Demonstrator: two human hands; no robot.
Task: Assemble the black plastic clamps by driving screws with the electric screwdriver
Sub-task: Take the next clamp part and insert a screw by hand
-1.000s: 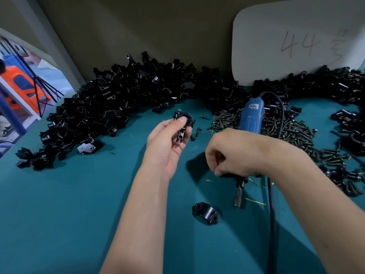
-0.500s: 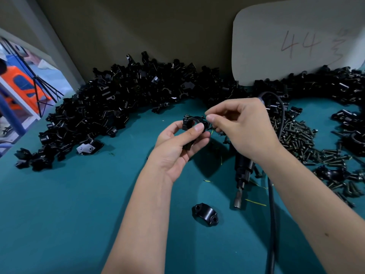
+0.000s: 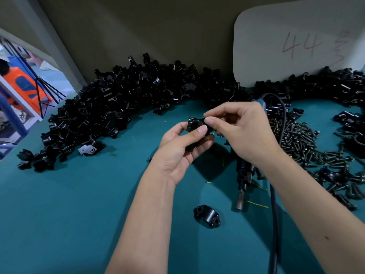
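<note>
Head view: left hand (image 3: 178, 149) holds clamp (image 3: 197, 126), right hand (image 3: 243, 133) pinches it, hiding most of the screwdriver (image 3: 244, 175) beside screws (image 3: 300, 139).

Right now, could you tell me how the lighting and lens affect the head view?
Head view: wide-angle bending at the edges, wall and white board curve; soft shadow under both hands on the teal table; daylight brighter at the left opening; black clamp pile shows small glints.

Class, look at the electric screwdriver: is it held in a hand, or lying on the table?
Lying on the table. The electric screwdriver rests on the green surface, bit toward the viewer, under the right hand, which pinches at the clamp.
</note>
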